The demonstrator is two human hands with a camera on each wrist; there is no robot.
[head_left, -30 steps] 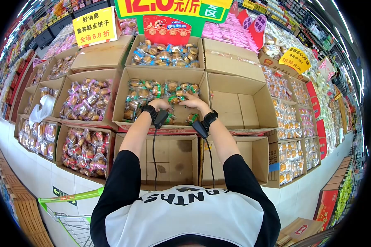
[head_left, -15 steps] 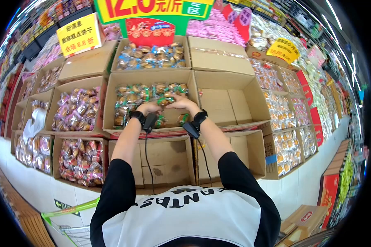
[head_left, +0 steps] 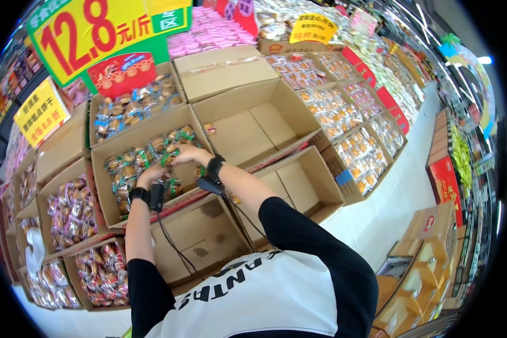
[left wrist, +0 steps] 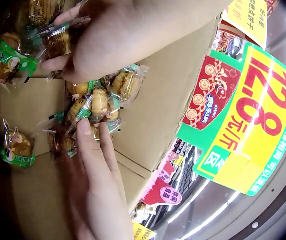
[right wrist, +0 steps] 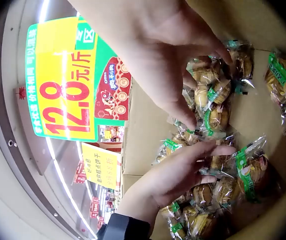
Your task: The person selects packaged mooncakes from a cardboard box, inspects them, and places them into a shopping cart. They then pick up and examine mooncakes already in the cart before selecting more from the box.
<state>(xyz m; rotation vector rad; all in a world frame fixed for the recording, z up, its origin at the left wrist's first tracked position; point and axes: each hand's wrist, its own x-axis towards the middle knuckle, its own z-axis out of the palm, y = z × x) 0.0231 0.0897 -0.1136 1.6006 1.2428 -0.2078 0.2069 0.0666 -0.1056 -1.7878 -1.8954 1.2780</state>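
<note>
Both hands reach into a cardboard box (head_left: 146,130) of clear-wrapped round pastries with green labels. My left hand (head_left: 152,177) is over the nearer packs in the head view. In the left wrist view, its thumb and finger grip a wrapped pastry (left wrist: 58,42). Farther right and back, my right hand (head_left: 188,155) curls its thumb and fingers about a wrapped pastry (right wrist: 203,92) in the right wrist view, with other packs pressed close around it. Bare cardboard shows beside the hands, where a loose green-labelled pack (right wrist: 283,85) lies apart.
A cardboard box (head_left: 253,127) with one small pack stands to the right; two more boxes (head_left: 200,236) are at the front. Pink-wrapped packs (head_left: 70,211) fill a box on the left. Behind stand blue-wrapped packs (head_left: 135,107) and a large price sign (head_left: 98,31).
The head view has turned to the right, so the boxes appear shifted left and tilted. Both hands stay inside the same box among the green-labelled packs, close together.
</note>
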